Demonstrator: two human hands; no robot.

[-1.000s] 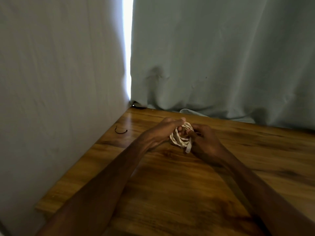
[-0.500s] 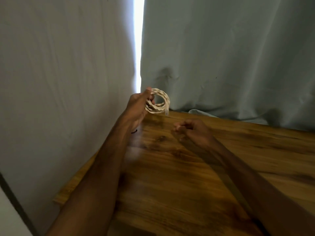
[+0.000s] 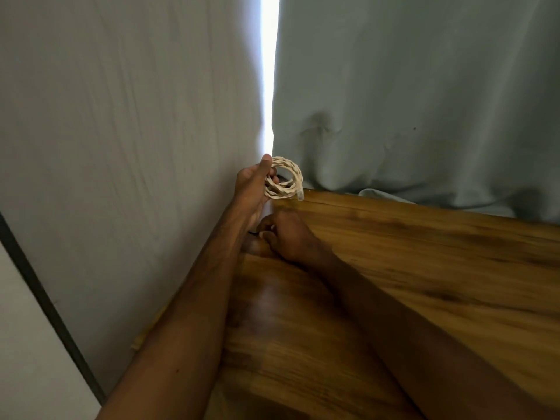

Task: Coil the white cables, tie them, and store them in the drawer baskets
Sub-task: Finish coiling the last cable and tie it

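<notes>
While the left hand is pinching the coiled white cable between thumb and fingers, it is holding the coil on edge above the far left corner of the wooden table, with the clear plug end hanging toward the tabletop. The right hand is resting on the table near that corner, fingers curled; whether they are pinching a tie cannot be told. The coil is sitting just above this hand, so tying is probably calling for a short upward reach.

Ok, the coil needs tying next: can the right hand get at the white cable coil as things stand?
Probably yes. The right hand sits just below the white cable coil, nothing between them, and the left hand grips only its left side.
</notes>
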